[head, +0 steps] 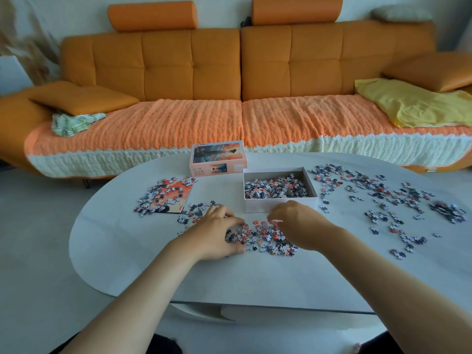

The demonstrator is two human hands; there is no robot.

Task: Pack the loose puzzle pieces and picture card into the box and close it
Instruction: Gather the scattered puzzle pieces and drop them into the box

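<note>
Both hands rest on one heap of puzzle pieces [263, 237] at the near middle of the white oval table [158, 274]. The left hand [217, 232] lies palm down with fingers spread and curled into the heap's left edge; the right hand [297, 224] is cupped over its right side, fingertips bent down among the pieces. Whether either has pieces pinched cannot be told.

Just beyond the heap stands the open box [279, 206], already partly filled with pieces. Its lid [218, 159] sits behind it at the table's far edge, picture side up. To the left lies the picture card [176, 195], flat and half covered by loose pieces. More pieces are scattered across the right of the table, with a small dense pile [448, 212] at the far right. Behind the table stretches an orange sofa [214, 70] bearing a yellow cloth [413, 103]. Both forearms reach forward, converging on the heap.
</note>
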